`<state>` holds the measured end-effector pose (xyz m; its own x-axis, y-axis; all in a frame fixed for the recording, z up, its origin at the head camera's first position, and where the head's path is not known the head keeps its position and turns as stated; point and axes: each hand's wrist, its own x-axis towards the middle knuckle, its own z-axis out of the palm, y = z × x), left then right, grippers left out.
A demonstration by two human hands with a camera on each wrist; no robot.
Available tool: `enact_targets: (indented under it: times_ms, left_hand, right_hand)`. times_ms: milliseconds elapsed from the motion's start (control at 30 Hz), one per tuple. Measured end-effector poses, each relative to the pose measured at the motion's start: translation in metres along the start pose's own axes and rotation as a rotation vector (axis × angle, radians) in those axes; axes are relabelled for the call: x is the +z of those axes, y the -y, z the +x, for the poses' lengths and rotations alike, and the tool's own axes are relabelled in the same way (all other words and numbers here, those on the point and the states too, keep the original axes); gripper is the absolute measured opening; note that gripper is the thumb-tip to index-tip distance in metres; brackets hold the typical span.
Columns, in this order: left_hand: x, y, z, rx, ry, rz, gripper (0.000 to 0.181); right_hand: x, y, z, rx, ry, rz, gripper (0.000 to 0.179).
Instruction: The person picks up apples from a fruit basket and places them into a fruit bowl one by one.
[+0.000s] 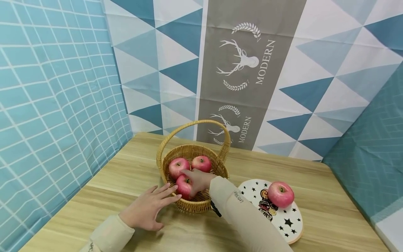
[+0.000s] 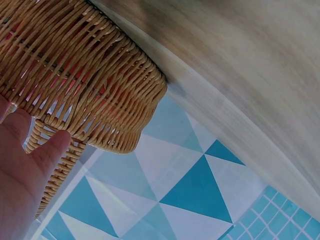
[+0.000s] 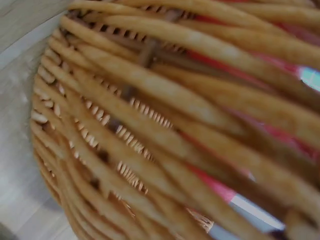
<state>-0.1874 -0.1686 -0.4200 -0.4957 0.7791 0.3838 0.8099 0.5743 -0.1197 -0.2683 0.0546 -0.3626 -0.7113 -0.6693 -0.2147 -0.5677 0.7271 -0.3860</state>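
Three pink-red apples lie in a wicker basket (image 1: pixel 192 208) with a tall arched handle (image 1: pixel 201 121). My right hand (image 1: pixel 200 180) reaches into it from the right, its fingers curled round the front apple (image 1: pixel 183 187). Behind that one sit a left apple (image 1: pixel 178 166) and a back apple (image 1: pixel 202 163). At the basket's left front, my left hand (image 1: pixel 146 208) has its fingers spread, the tips right at the rim. The left wrist view shows those fingers (image 2: pixel 52 150) beside the woven wall (image 2: pixel 100 85). In the right wrist view, weave (image 3: pixel 150 100) fills most of the picture; the hand is hidden.
To the right, a white round board (image 1: pixel 252 189) with black stars and a cartoon print lies partly under my right sleeve (image 1: pixel 242 213). Another apple (image 1: pixel 281 194) sits on it. Behind the wooden table (image 1: pixel 126 175) stands a patterned wall covering (image 1: pixel 176 70); blue tile-print sheeting (image 1: pixel 63 87) borders the left.
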Motion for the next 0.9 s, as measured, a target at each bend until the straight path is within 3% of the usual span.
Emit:
enact_targets:
  times_ms: [100, 400, 500, 700, 900]
  left_hand:
    - [0.000, 0.000, 0.000, 0.000, 0.000, 0.002, 0.093]
    - [0.000, 0.001, -0.001, 0.005, 0.003, 0.022, 0.094]
    - [0.001, 0.001, -0.002, 0.002, 0.005, 0.020, 0.094]
    - [0.002, 0.001, -0.002, -0.013, 0.020, -0.012, 0.093]
    - [0.003, 0.002, -0.002, -0.003, 0.006, -0.018, 0.093]
  right_hand:
    - [0.001, 0.000, 0.003, -0.066, -0.053, -0.093, 0.074]
    - [0.003, -0.015, 0.008, -0.139, -0.096, -0.076, 0.056]
    - [-0.003, -0.017, 0.006, -0.103, -0.076, -0.065, 0.060]
    - [-0.019, -0.013, 0.003, 0.045, -0.029, -0.055, 0.071]
    - [-0.031, -0.008, 0.001, 0.032, -0.014, -0.096, 0.071]
